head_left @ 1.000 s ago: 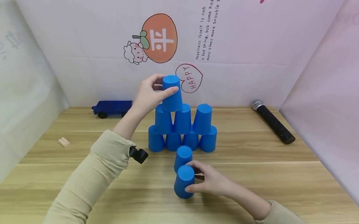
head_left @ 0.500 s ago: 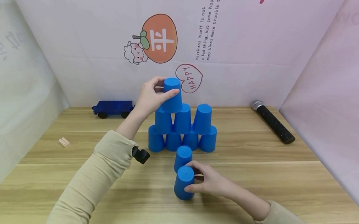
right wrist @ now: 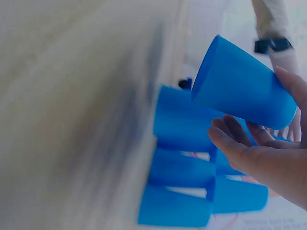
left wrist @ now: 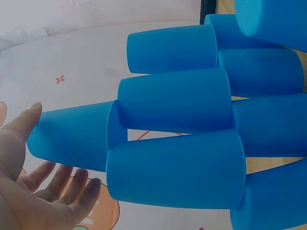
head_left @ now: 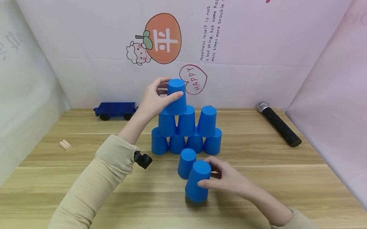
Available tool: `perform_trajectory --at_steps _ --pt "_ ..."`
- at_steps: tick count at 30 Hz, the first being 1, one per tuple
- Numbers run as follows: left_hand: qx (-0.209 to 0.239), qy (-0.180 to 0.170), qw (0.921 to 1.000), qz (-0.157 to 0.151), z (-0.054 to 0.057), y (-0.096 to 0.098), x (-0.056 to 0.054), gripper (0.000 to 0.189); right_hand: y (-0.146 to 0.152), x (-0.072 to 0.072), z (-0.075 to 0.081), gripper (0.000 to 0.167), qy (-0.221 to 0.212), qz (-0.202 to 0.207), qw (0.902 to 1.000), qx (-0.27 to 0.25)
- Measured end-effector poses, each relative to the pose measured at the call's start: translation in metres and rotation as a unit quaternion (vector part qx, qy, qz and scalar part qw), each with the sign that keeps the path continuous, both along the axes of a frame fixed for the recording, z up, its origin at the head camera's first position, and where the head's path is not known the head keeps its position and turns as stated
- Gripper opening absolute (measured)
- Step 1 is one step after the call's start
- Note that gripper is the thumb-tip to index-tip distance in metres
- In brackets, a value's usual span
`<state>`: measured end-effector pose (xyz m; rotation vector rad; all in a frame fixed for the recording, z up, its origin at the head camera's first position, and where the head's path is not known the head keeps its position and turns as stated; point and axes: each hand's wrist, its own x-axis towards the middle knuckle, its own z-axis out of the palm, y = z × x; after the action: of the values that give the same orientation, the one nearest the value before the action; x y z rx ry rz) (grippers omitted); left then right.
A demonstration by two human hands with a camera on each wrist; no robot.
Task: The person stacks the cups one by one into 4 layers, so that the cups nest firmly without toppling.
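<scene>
In the head view my left hand (head_left: pixel 152 99) holds an upside-down blue plastic cup (head_left: pixel 173 106) between thumb and fingers. That cup's rim meets the left and middle cups of the second row, as the left wrist view shows. Under it a pyramid of blue cups (head_left: pixel 187 122) has three in the second row and several below. My right hand (head_left: pixel 228 178) grips another upside-down blue cup (head_left: pixel 197 184), slightly tilted and raised off the table, with its shadow beneath. Just beside it, one more blue cup (head_left: pixel 186 165) stands upside down in front of the pyramid.
A blue toy trailer (head_left: pixel 115 109) stands at the back left of the wooden table (head_left: pixel 123 203). At the back right lies a black microphone (head_left: pixel 280 126). A small pale ridged piece (head_left: pixel 65 144) lies on the left. Printed white cloth (head_left: pixel 247 54) walls off the back and sides.
My right hand has lifted its cup off the table and carried it a little to the right, away from the standing cup. My left hand has shifted slightly right, lowering its cup onto the pyramid.
</scene>
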<state>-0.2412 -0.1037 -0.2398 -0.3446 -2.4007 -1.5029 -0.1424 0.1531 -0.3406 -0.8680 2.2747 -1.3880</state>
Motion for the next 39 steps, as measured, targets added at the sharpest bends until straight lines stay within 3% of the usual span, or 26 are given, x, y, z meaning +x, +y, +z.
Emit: perform_trajectory --at_steps 6,15,23,31,39 --pt "0.025 0.024 0.9993 0.013 -0.010 -0.014 0.016 0.067 0.027 -0.001 0.021 0.044 0.021 -0.088 0.9958 0.015" --pt "0.075 0.039 0.9961 0.022 -0.036 -0.036 0.042 0.054 0.064 -0.010 0.052 0.038 0.062 -0.197 0.9785 0.008" --pt "0.081 0.005 0.9967 -0.008 -0.063 -0.046 0.061 0.049 0.074 -0.026 0.074 0.033 0.113 -0.259 0.9590 -0.022" --pt "0.081 -0.049 0.9950 -0.032 -0.097 -0.040 0.073 0.048 0.057 -0.050 0.096 0.041 0.134 -0.296 0.9415 -0.090" --pt "0.069 -0.104 0.9891 -0.078 -0.118 -0.022 0.081 0.060 0.026 -0.074 0.115 0.053 0.164 -0.294 0.9370 -0.095"
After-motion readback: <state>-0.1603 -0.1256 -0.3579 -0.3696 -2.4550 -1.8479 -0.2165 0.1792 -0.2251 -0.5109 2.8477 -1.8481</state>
